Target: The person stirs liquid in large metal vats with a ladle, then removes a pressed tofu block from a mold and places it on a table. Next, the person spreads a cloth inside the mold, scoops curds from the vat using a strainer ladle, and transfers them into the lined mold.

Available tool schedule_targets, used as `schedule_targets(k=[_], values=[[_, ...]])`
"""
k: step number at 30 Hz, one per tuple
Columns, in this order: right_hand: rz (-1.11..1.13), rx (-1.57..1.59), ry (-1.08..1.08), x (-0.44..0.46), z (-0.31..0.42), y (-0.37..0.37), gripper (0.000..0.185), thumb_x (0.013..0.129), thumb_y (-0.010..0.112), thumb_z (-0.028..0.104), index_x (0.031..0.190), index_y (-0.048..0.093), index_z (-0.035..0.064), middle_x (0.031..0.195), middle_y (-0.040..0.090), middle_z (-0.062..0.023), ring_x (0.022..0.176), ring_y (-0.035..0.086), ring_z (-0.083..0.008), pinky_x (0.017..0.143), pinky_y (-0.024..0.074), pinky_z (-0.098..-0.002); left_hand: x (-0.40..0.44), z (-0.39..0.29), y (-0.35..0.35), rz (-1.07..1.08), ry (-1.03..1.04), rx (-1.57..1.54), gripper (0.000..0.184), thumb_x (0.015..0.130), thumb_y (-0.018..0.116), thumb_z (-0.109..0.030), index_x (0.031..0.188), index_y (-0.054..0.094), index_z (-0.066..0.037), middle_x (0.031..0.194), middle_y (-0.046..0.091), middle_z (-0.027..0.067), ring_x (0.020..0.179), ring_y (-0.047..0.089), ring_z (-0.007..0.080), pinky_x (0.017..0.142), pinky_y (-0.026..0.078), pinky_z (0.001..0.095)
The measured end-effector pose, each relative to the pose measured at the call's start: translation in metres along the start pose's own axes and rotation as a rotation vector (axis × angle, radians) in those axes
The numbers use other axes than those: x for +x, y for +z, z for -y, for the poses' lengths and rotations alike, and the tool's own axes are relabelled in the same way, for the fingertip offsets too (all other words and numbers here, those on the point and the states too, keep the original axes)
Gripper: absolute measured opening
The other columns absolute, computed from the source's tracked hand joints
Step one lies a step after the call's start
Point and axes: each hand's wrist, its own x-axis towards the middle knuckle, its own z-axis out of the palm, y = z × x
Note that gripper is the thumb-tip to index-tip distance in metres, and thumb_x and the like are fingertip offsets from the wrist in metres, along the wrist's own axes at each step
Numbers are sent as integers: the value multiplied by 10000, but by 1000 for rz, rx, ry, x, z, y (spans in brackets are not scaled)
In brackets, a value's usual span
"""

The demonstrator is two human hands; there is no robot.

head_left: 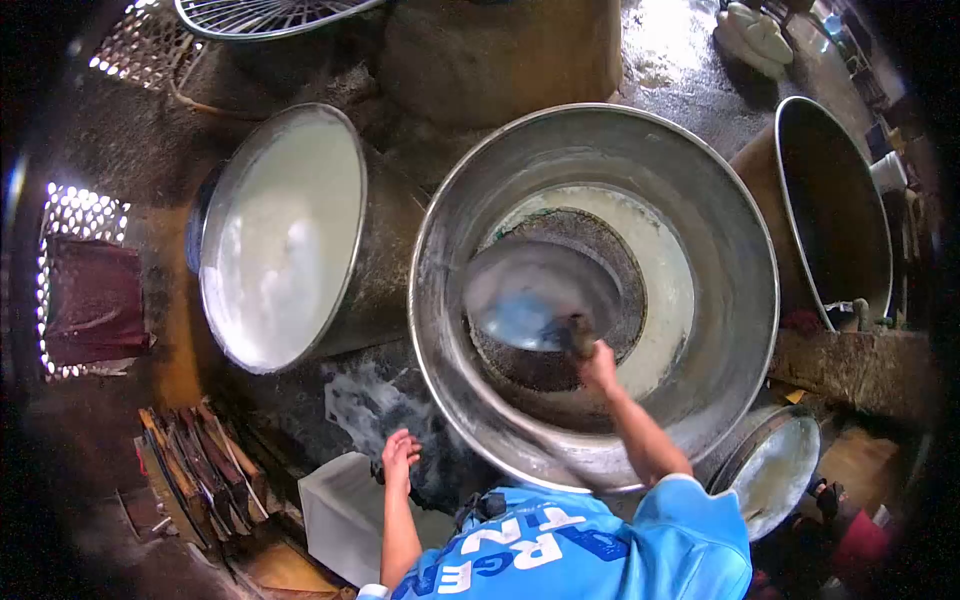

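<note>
My right hand (pixel 599 368) is closed around the short handle (pixel 580 337) of a wide, shiny metal ladle (pixel 540 285). The ladle's bowl is smeared by motion and hangs over the inside of a large metal vat (pixel 700 190). Pale whitish liquid (pixel 668 290) lies in the vat, around a dark round basket or sieve (pixel 590 225) that the ladle partly covers. Left of the vat's near rim, my left hand (pixel 400 455) hovers with fingers loosely apart, holding nothing that I can see; something small and dark is beside its wrist.
A second vat (pixel 362 190), full of white liquid, stands at the left. Another tall vat (pixel 780 160) is at the right, above a smaller round container (pixel 812 425). A white box (pixel 335 510) and stacked wood (pixel 205 470) are at lower left; a fan (pixel 270 15) is at the top.
</note>
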Motion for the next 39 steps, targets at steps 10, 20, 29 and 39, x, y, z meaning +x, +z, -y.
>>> schedule_targets(k=[10, 20, 29, 39], values=[[-5, -484, 276, 208, -60, -102, 286, 766, 543, 167, 940, 455, -43, 881, 585, -305, 876, 566, -456, 741, 453, -507, -54, 74, -40, -199, -549, 231, 308, 847, 528, -240, 1129, 477, -125, 960, 597, 78, 784, 613, 210, 596, 487, 336], [655, 522, 987, 35, -217, 119, 138, 811, 550, 173, 727, 471, 98, 589, 442, -43, 510, 457, -197, 464, 404, -321, -106, 92, -67, -315, -604, 119, 220, 865, 504, -207, 1075, 504, -141, 898, 618, 77, 732, 628, 215, 585, 489, 341], [267, 1114, 661, -32, 94, 96, 93, 795, 558, 33, 791, 465, 34, 618, 454, -24, 464, 456, -124, 383, 406, -279, -63, 102, -77, -185, -317, -9, 279, 839, 536, -196, 1100, 511, -100, 894, 612, 55, 701, 607, 167, 587, 464, 299], [44, 747, 182, -141, 282, 45, 50, 751, 542, 8, 756, 495, -9, 526, 482, -56, 401, 480, -155, 358, 414, -303, 2, 161, -110, 37, -106, -276, 303, 829, 557, -246, 1102, 495, -131, 970, 580, 67, 764, 591, 197, 627, 468, 359]])
